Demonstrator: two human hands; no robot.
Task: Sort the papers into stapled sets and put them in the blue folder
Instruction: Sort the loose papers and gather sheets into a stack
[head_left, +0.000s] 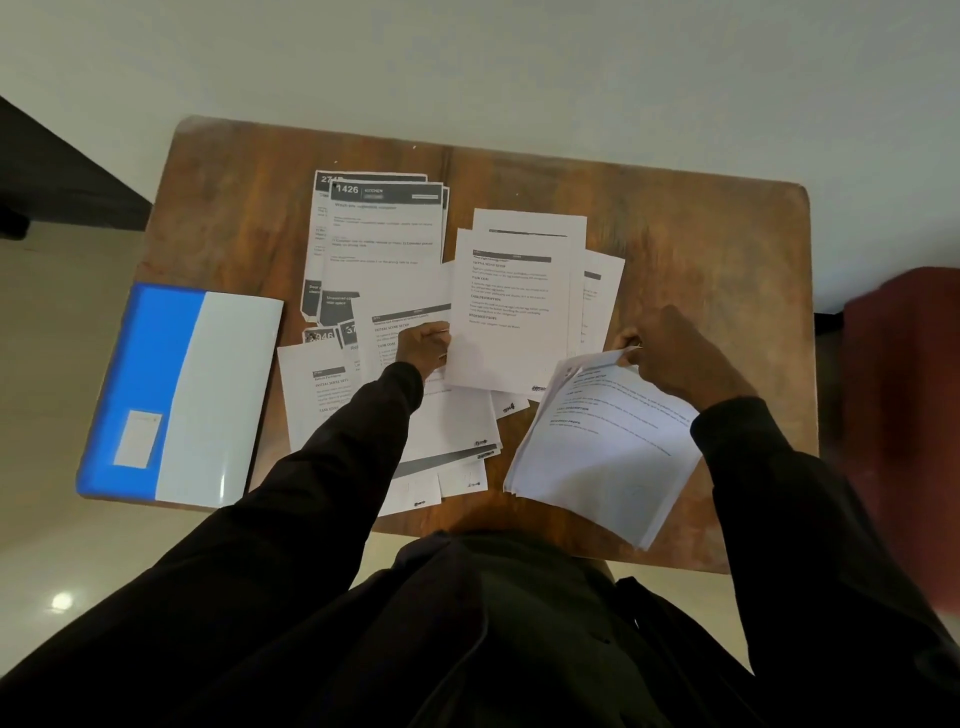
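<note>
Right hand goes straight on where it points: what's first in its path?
Probably the fanned white printed sheets lying just ahead-left of the right hand, which grips a white paper stack; depth unclear.

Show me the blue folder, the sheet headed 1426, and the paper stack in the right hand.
blue folder (145, 364): head view, on its blue strip.
sheet headed 1426 (384, 228): head view, on its upper text area.
paper stack (608, 452): head view, middle of the top page.
</note>
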